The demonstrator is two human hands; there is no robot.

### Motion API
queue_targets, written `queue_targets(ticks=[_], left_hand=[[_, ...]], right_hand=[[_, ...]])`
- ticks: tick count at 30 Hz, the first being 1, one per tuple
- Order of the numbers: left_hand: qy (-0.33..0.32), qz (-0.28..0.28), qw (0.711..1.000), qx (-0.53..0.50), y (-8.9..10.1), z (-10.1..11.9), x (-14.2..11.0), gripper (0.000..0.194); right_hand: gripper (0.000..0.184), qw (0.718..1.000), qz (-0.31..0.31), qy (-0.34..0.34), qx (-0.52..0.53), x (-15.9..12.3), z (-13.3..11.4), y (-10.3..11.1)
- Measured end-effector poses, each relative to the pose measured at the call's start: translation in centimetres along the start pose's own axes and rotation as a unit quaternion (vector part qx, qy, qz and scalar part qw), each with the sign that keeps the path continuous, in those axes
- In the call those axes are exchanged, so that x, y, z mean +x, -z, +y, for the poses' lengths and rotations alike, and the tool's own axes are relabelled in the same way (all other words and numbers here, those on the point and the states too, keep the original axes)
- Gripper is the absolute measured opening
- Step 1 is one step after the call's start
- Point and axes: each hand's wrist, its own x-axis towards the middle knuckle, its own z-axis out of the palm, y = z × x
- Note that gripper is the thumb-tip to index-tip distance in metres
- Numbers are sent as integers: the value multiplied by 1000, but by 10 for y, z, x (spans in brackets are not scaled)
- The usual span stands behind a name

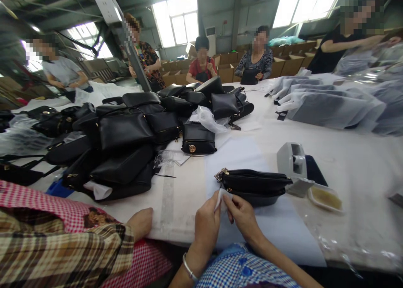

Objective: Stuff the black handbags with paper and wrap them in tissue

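Between my left hand [208,221] and my right hand [244,216] is a small piece of white paper or cloth [223,194]; the fingers of both hands are closed on it. A bracelet circles my left wrist. Just beyond my fingers a black handbag [256,185] with gold-coloured zip pulls and a metal ring at its left end lies on a white sheet [296,237]. My hands are close to the bag's left front corner; I cannot tell whether they touch it.
A heap of black bags [126,130] covers the left of the table, with a smaller black bag [199,139] at its edge. To the right stand a grey tape dispenser [291,160], a shallow dish [325,197] and bagged goods [333,105]. A co-worker's hand [141,224] rests at my left; several people work opposite.
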Motion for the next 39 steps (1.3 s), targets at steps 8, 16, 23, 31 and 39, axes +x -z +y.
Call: queue_targets(ticks=[8, 16, 23, 31, 39], left_hand=[[-81, 41, 970, 224, -26, -6, -13, 53], [-84, 49, 951, 294, -42, -10, -14, 65], [-14, -45, 999, -15, -20, -8, -15, 63], [178, -155, 897, -374, 14, 8, -2, 41], [211, -103, 917, -324, -3, -1, -4, 40]], right_hand=[[46, 999, 40, 2, 28, -3, 11, -13], [48, 996, 5, 74, -39, -10, 3, -7], [43, 994, -17, 78, -70, -4, 3, 3], [44, 998, -56, 33, -7, -4, 0, 12], [40, 986, -53, 89, -133, -11, -13, 26]])
